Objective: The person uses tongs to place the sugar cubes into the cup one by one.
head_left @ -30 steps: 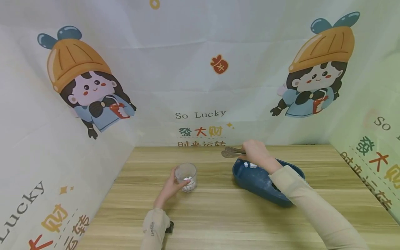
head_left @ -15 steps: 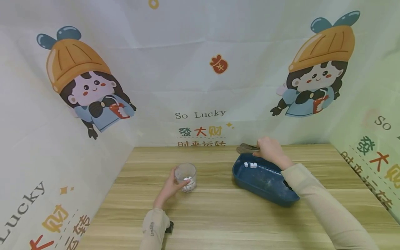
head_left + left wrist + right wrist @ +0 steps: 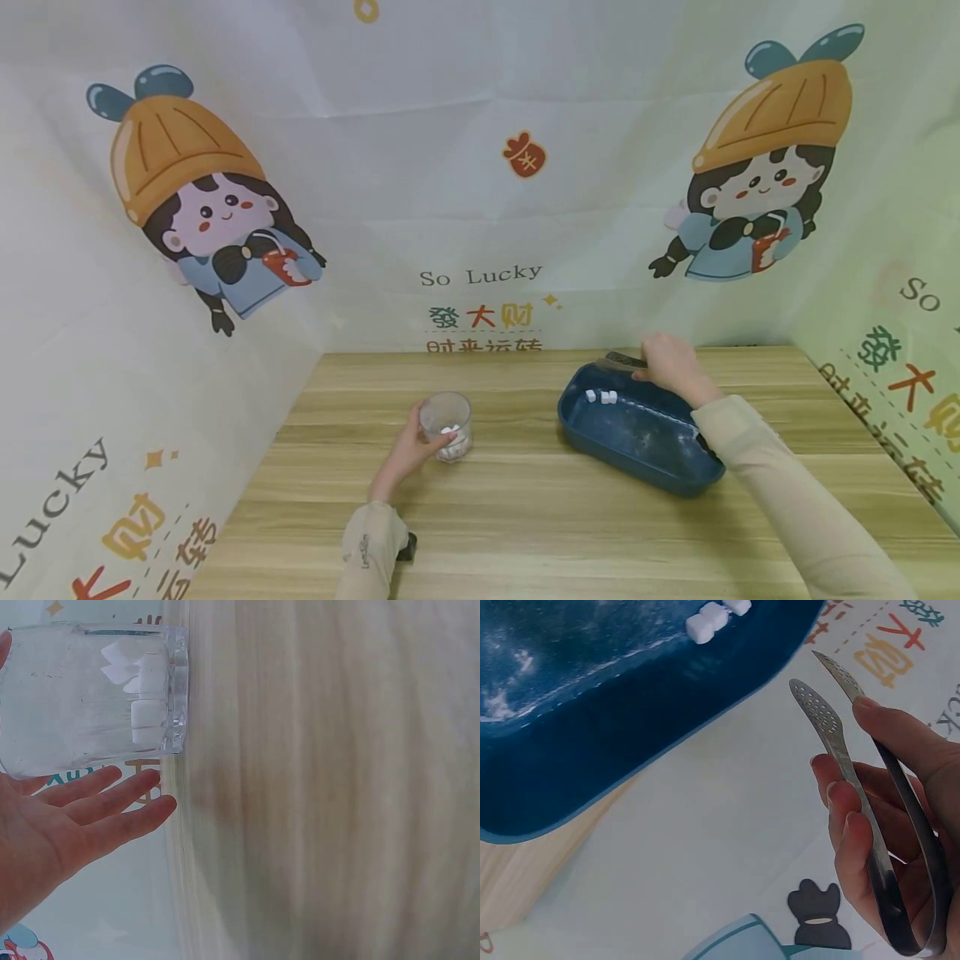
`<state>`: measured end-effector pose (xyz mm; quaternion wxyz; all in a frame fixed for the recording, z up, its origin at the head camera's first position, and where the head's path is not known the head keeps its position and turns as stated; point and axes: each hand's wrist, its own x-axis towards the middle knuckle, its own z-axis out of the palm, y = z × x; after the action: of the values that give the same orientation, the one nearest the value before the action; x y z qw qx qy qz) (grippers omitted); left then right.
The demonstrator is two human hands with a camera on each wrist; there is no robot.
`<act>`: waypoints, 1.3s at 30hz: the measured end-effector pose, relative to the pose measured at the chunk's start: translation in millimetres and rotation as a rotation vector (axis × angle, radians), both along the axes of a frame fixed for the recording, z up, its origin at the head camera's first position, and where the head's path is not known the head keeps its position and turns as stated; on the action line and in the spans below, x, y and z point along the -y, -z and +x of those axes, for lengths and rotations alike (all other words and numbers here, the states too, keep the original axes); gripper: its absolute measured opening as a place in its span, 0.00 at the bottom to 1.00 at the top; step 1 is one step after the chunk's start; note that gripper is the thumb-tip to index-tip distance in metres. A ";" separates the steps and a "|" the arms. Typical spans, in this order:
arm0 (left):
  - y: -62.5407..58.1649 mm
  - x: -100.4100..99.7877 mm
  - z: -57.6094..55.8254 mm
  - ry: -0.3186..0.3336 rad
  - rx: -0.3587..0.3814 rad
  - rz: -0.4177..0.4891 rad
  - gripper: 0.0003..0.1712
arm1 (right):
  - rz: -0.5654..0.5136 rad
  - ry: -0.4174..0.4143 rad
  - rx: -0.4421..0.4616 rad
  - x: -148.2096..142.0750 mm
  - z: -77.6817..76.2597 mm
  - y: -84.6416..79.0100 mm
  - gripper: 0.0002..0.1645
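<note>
My left hand holds a clear glass standing on the table, thumb on its near side. Several small white cubes lie at the bottom of the glass. In the left wrist view, some of the fingers are stretched out beside the glass. My right hand grips metal tongs with perforated tips. The tongs are over the far edge of a dark blue tray, their tips slightly apart with nothing between them. A few white cubes sit in the tray's far left end.
A wooden table bears the glass and the tray. Behind and at both sides hangs a printed cloth with cartoon figures and lettering. A small black object shows at the left sleeve.
My right hand has moved right with the tongs, from left of the tray to over its far edge, uncovering more of the tray. The left hand and glass have stayed put.
</note>
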<state>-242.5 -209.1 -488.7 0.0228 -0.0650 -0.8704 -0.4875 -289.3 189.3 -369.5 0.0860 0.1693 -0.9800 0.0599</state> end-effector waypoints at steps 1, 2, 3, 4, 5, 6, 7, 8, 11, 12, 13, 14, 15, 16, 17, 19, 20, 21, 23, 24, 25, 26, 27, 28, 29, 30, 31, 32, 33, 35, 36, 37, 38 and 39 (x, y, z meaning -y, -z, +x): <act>-0.1 0.0 0.2 0.002 -0.003 0.002 0.43 | 0.004 0.005 0.002 -1.4 -0.6 1.4 0.17; 0.0 0.0 0.4 0.004 -0.004 0.004 0.43 | 0.010 0.007 0.007 -2.5 -1.2 2.9 0.17; 0.1 0.1 0.4 0.005 -0.005 0.008 0.43 | 0.018 0.009 0.012 -3.5 -1.9 4.6 0.16; -0.1 -0.1 0.5 0.003 -0.001 0.012 0.43 | 0.030 0.009 0.014 -4.3 -2.6 6.3 0.16; 0.0 -0.1 0.5 0.002 0.000 0.012 0.43 | 0.038 0.014 0.022 -5.1 -3.3 8.1 0.16; -0.3 -0.3 0.7 0.001 0.001 0.013 0.43 | 0.044 0.017 0.029 -5.6 -4.1 9.9 0.16; -0.4 -0.5 0.7 -0.003 0.002 0.012 0.44 | 0.049 0.023 0.039 -5.8 -4.7 11.5 0.16; -0.6 -0.7 0.8 -0.007 0.004 0.008 0.44 | 0.051 0.029 0.050 -6.1 -5.6 13.4 0.16; -1.0 -1.2 1.3 -0.014 0.007 -0.004 0.45 | 0.055 0.051 0.083 -6.5 -8.1 18.7 0.16; -1.0 -1.3 1.5 -0.015 0.013 -0.004 0.45 | 0.058 0.052 0.085 -6.6 -8.9 20.3 0.16; -1.1 -1.4 1.7 -0.015 0.018 -0.003 0.46 | 0.061 0.057 0.089 -6.6 -9.3 21.6 0.17; -1.1 -1.5 1.9 -0.010 0.019 -0.004 0.46 | 0.064 0.057 0.090 -6.7 -9.7 23.0 0.17; -1.0 -1.6 2.1 -0.006 0.024 -0.002 0.46 | 0.067 0.057 0.092 -6.8 -9.8 24.1 0.17; -1.2 -1.8 2.5 -0.007 0.033 0.002 0.46 | 0.063 0.058 0.097 -7.0 -9.6 25.1 0.17; -1.3 -1.9 2.6 -0.002 0.037 0.003 0.46 | 0.065 0.057 0.102 -7.4 -9.6 26.1 0.17; -1.3 -1.8 3.0 0.004 0.040 0.003 0.46 | 0.058 0.057 0.117 -8.3 -9.2 28.0 0.16; -1.4 -1.9 3.1 0.006 0.040 0.003 0.46 | 0.052 0.055 0.123 -8.8 -9.0 29.1 0.16; -1.4 -1.8 3.0 0.005 0.042 0.003 0.46 | 0.053 0.052 0.127 -9.5 -8.6 30.0 0.16; -1.7 -1.8 3.0 0.003 0.045 0.002 0.46 | 0.051 0.044 0.125 -10.7 -8.2 32.3 0.17; -1.8 -1.8 3.0 0.001 0.046 0.003 0.46 | 0.048 0.041 0.119 -11.1 -8.0 33.3 0.17; -2.2 -1.8 3.2 0.000 0.045 0.002 0.46 | 0.047 0.038 0.115 -11.3 -7.7 34.1 0.18; -2.4 -1.8 3.2 0.000 0.044 0.002 0.46 | 0.048 0.035 0.107 -11.4 -7.6 35.0 0.18; -2.7 -1.8 3.4 -0.001 0.044 0.002 0.47 | 0.051 0.033 0.100 -11.7 -7.5 35.8 0.18; -3.0 -1.8 3.7 -0.003 0.046 0.005 0.47 | 0.050 0.032 0.096 -11.6 -7.6 36.5 0.18; -6.9 -2.9 5.6 -0.001 0.046 0.011 0.46 | 0.050 0.033 0.097 -11.5 -7.6 36.8 0.18; -7.2 -2.8 5.9 -0.001 0.045 0.011 0.46 | 0.050 0.032 0.098 -11.3 -7.8 37.2 0.18; -7.0 -2.6 5.8 0.001 0.040 0.009 0.46 | 0.048 0.032 0.104 -11.0 -7.9 37.2 0.18; -6.9 -2.4 5.7 0.001 0.038 0.006 0.46 | 0.046 0.032 0.106 -10.8 -8.3 37.6 0.17; -6.8 -2.3 5.7 -0.002 0.039 0.006 0.46 | 0.046 0.030 0.110 -10.7 -8.6 37.9 0.17; -6.2 -2.0 5.1 -0.002 0.037 0.003 0.46 | 0.045 0.028 0.119 -9.8 -9.3 38.2 0.17; -2.2 -0.8 3.1 -0.007 0.037 -0.003 0.46 | 0.042 0.029 0.125 -9.3 -9.6 38.3 0.17; -1.5 -0.5 2.7 -0.005 0.035 -0.006 0.46 | 0.043 0.029 0.130 -8.7 -9.8 38.5 0.17; -1.2 -0.3 2.4 -0.008 0.039 -0.006 0.47 | 0.045 0.030 0.129 -8.2 -10.4 39.1 0.17; -0.9 -0.1 2.1 -0.010 0.043 -0.002 0.47 | 0.045 0.030 0.131 -7.6 -10.7 39.4 0.17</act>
<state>-240.4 -208.9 -487.7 0.0065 -0.0500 -0.8714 -0.4879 -300.0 196.9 -408.9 0.0187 0.1522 -0.9870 0.0475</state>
